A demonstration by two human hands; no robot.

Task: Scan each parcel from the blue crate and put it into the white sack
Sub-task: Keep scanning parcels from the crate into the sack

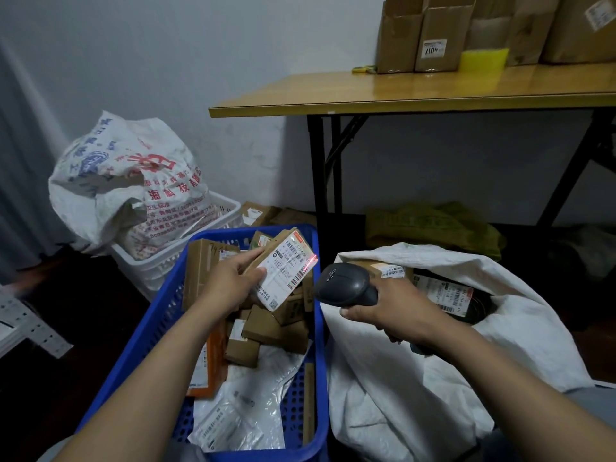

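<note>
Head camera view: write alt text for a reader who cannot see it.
The left hand holds a labelled cardboard parcel above the blue crate while the right hand aims a black scanner at its barcode. The open white sack lies to the right, with parcels inside.

We see a pale wall (166, 61), a dark floor (66, 328), and a wooden folding table (400, 95) stacked with cardboard boxes (433, 38).

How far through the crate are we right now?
Done: two parcels show in the sack. In hand: the left hand holds a parcel over the crate; the right hand shines the scanner red on its barcode. Left: several boxes and a mailer in the crate.
</note>
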